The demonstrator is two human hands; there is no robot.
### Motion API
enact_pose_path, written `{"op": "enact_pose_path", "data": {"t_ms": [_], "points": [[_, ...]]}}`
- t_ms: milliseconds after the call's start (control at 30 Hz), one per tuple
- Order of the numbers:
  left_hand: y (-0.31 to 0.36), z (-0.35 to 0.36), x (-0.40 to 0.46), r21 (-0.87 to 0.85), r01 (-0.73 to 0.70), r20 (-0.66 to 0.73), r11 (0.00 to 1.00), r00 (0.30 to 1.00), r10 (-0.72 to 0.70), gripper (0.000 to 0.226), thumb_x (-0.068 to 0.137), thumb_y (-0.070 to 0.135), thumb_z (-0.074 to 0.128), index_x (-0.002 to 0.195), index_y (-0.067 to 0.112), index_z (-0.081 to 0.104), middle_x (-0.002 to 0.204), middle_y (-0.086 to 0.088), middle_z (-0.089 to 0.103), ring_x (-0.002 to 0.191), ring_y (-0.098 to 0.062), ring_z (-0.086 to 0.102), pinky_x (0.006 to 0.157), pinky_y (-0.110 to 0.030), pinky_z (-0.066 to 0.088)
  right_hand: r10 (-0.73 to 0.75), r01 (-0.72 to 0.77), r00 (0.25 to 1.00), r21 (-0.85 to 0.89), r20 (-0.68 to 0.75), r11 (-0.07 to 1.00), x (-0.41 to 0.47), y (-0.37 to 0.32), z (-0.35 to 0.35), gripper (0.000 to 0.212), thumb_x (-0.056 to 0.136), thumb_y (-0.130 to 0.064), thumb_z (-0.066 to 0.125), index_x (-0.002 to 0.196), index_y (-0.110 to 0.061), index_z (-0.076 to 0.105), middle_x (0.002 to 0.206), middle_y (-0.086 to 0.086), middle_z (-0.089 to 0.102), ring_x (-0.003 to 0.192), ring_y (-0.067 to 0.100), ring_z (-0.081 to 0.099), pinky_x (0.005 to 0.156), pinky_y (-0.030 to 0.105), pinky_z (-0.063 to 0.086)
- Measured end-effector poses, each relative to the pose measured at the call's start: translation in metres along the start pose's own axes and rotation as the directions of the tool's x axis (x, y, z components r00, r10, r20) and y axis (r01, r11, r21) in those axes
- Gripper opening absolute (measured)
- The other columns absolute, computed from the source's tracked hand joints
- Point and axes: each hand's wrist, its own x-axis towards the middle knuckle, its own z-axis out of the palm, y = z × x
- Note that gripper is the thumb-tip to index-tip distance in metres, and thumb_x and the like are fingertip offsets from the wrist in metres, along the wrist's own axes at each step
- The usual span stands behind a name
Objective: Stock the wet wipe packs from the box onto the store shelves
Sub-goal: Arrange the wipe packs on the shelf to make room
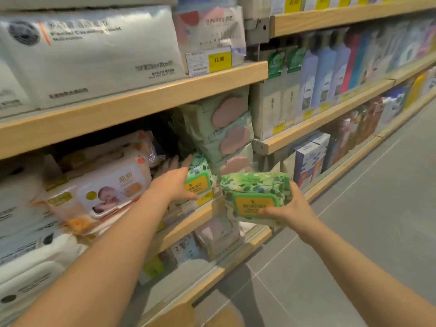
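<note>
Fingers of right hand (291,208) clamp green wet wipe pack (256,197), frame centre-right, long axis horizontal. Left hand (175,182) (fingers spread, nothing held) presses shelved green pack (199,178); slot lies up-left of held pack.

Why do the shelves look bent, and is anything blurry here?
Head view: the wide-angle lens bows the wooden shelf edge; the bottles far right are smeared; the green pack in the right hand stays fairly sharp; lighting is soft and even.
</note>
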Motion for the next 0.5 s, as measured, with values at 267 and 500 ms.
{"op": "enact_pose_path", "data": {"t_ms": [267,500], "points": [[0.006,0.0,0.005,0.142,0.007,-0.062,0.99,0.998,0.002,0.109,0.075,0.053,0.068,0.148,0.033,-0.01,0.144,-0.015,0.03,0.127,-0.035,0.037,0.099,-0.045,0.037,-0.002,0.001,0.999,0.017,0.046,1.0,0.01,0.009,0.009,0.075,0.058,-0.005,0.087,0.113,-0.031,0.042,0.107,-0.005,0.065,0.095,0.008,0.066,0.069,0.02,0.056],[0.014,0.002,0.006,0.204,0.082,-0.085,0.975,0.994,-0.066,0.108,0.075,0.054,0.067,0.148,0.028,-0.008,0.138,-0.019,0.034,0.118,-0.035,0.045,0.092,-0.046,0.044,0.005,-0.006,0.999,0.007,0.041,1.0,0.007,0.009,0.009,0.077,0.059,-0.003,0.086,0.117,-0.026,0.041,0.106,-0.005,0.063,0.092,0.004,0.064,0.06,0.012,0.052]]}}
